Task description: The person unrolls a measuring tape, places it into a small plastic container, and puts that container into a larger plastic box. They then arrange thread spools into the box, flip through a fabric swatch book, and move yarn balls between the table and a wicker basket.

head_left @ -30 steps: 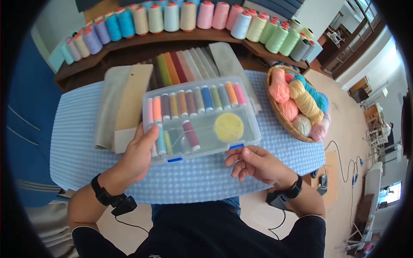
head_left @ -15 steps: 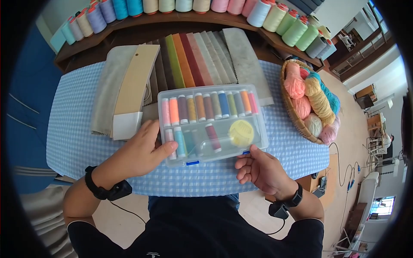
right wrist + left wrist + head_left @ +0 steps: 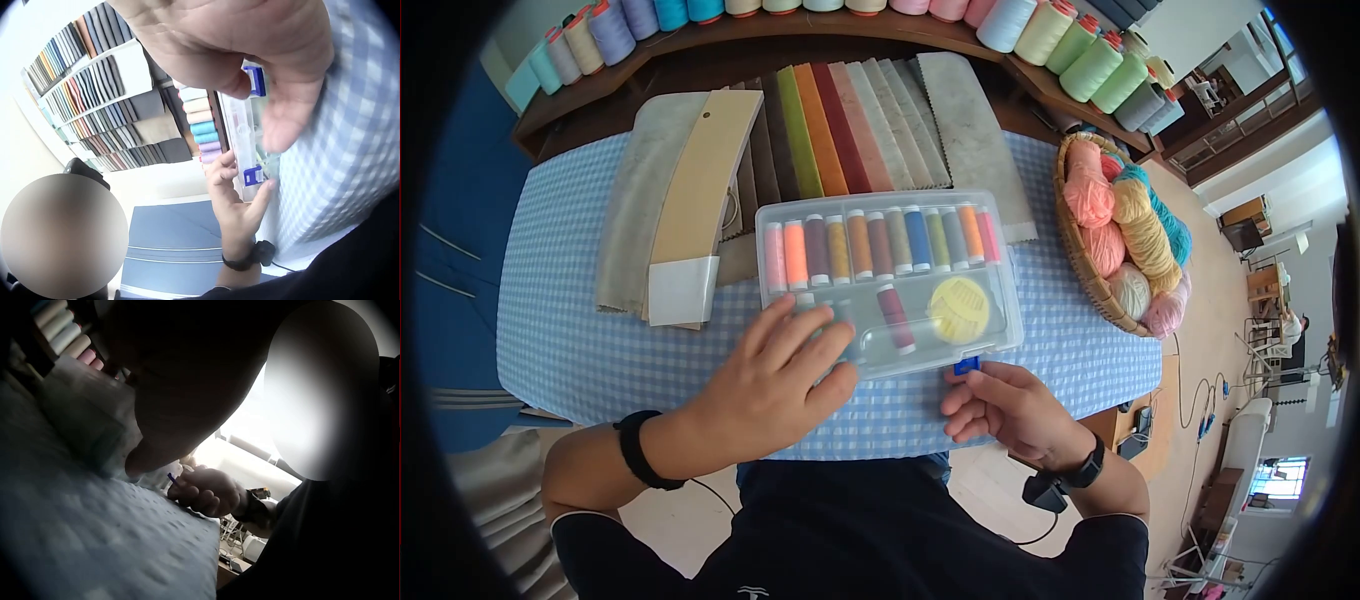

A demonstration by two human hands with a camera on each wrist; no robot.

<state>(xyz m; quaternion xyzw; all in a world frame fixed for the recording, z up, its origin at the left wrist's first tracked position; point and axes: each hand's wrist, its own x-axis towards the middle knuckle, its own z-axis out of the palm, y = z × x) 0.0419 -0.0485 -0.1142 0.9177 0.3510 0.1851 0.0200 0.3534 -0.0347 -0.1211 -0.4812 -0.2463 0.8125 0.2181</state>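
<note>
A clear plastic thread box (image 3: 870, 362) lies on the blue checked cloth in front of me. Through its lid show a row of coloured thread spools (image 3: 917, 240), a loose purple spool (image 3: 895, 318) and a round yellow disc (image 3: 959, 310). My left hand (image 3: 765, 385) rests with spread fingers on the box's front left corner, covering part of it. At the front right edge, my right hand (image 3: 1012, 408) pinches a blue latch (image 3: 966, 366) swung out from the box. Another blue latch (image 3: 253, 176) shows beside my left hand in the right wrist view.
Fabric swatch books (image 3: 840, 130) lie open behind the box. To the right stands a wicker basket (image 3: 1072, 240) of yarn skeins. A curved wooden shelf (image 3: 800, 28) with cones of thread runs along the back. The checked tablecloth (image 3: 560, 260) ends close before my body.
The box has come down to the cloth. My left hand has gone from gripping its left side to lying over the front corner. The right latch is now swung outward in my right fingers.
</note>
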